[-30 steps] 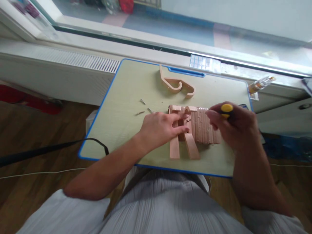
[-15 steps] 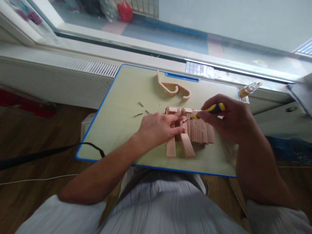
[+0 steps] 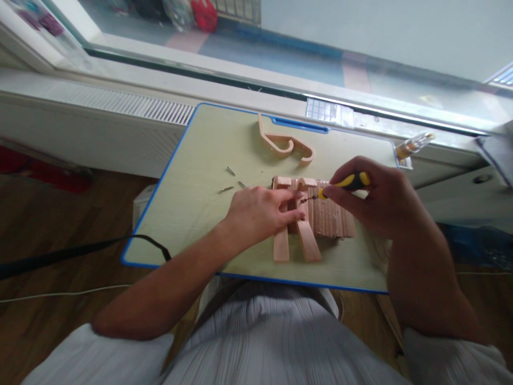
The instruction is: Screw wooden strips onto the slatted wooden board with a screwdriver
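Observation:
My right hand (image 3: 374,200) is closed around the yellow-and-black handle of a screwdriver (image 3: 353,182). Its shaft points left, with the tip at a screw on a pale wooden bracket (image 3: 308,240). Across that bracket lies my left hand (image 3: 258,211), thumb and fingers gripping it on either side of the screw. A second pale strip (image 3: 281,246) runs beside it, partly under the left hand. Both pieces rest over a reddish-brown ridged block (image 3: 332,216) on the table (image 3: 192,214). Left of the block lie several loose screws (image 3: 231,171).
Curled wooden hooks (image 3: 276,147) lie at the table's far side, near a blue-rimmed slot (image 3: 300,125). A clear package with orange contents (image 3: 414,145) sits by the right corner. Beyond the table are a radiator (image 3: 132,104) and a window. A black strap (image 3: 100,246) hangs at left.
The screwdriver handle has turned slightly in my right hand, its tip staying at the screw. My left hand keeps its place on the bracket. The view has shifted a little.

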Tool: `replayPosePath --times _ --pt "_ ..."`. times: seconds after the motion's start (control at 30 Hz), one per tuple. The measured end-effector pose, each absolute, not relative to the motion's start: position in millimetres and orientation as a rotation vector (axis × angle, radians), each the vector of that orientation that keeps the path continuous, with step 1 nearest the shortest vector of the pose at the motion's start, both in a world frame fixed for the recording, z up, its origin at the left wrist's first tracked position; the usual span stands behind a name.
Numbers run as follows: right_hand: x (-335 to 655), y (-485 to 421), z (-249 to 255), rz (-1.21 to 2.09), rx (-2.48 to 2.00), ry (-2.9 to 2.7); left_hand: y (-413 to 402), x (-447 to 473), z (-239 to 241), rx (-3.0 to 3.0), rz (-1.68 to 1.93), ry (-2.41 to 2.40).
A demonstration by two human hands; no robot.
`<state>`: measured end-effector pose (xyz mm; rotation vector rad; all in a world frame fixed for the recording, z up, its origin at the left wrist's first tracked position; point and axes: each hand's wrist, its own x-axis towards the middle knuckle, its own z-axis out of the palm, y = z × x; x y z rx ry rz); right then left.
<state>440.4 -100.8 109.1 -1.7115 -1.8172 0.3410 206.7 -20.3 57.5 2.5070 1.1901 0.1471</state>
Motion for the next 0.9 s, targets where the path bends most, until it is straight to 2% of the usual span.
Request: replayPosePath --times 0.27,0.9 --pt "441.8 -105.0 117.7 0.314 -1.627 -2.020 -19.7 206.3 55.6 2.523 0.127 1.186" --pt "444.7 -106.1 116.2 0.380 -1.624 -1.973 -18.3 206.7 53.0 2.515 0.120 1.188"
